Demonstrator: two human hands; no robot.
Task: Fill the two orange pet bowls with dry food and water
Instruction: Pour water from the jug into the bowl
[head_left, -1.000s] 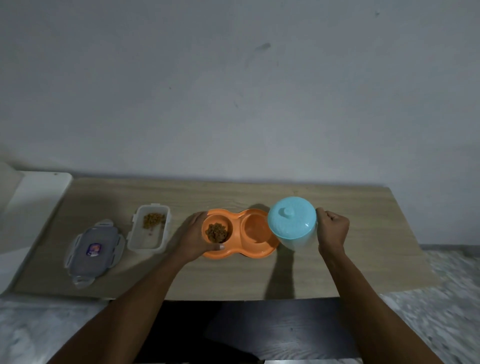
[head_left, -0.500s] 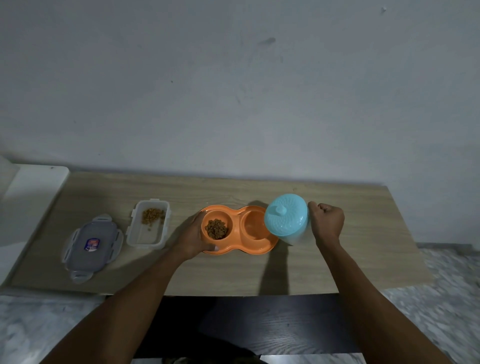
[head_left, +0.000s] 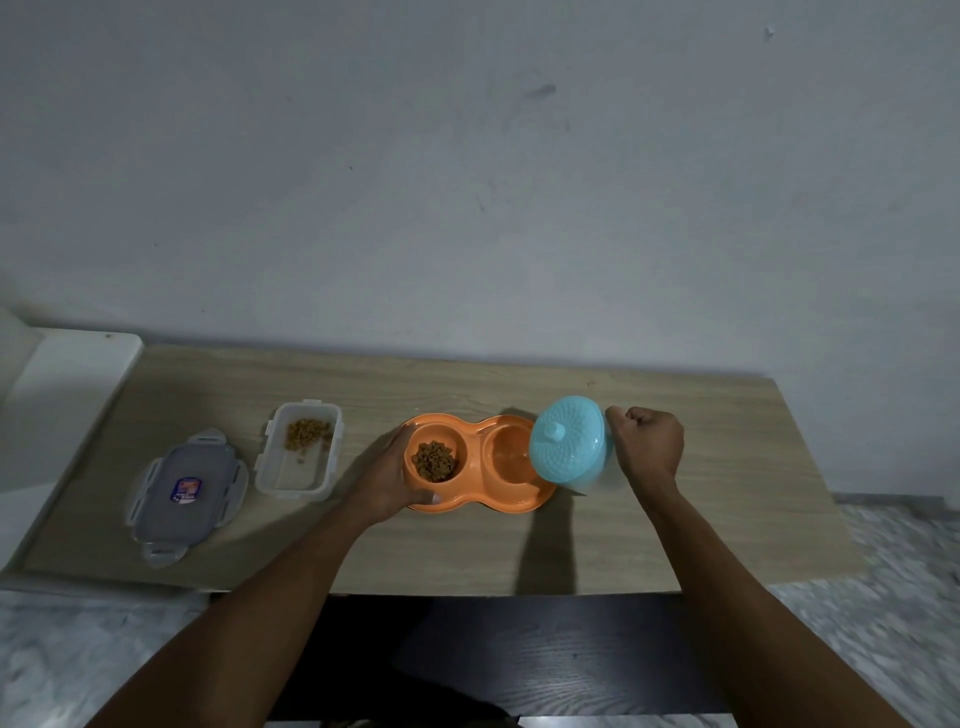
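The orange double pet bowl lies in the middle of the wooden table. Brown dry food fills its left well; the right well looks wet, though I cannot tell how much water it holds. My left hand grips the bowl's left rim. My right hand is closed on the handle of a light blue lidded jug, which is tilted to the left over the right well.
A clear plastic container with a little dry food stands left of the bowl. Its grey lid lies further left. A white surface adjoins the table's left end. The table's front edge is near my forearms.
The jug has tipped further to the left over the right well. My left hand has stayed on the bowl's rim.
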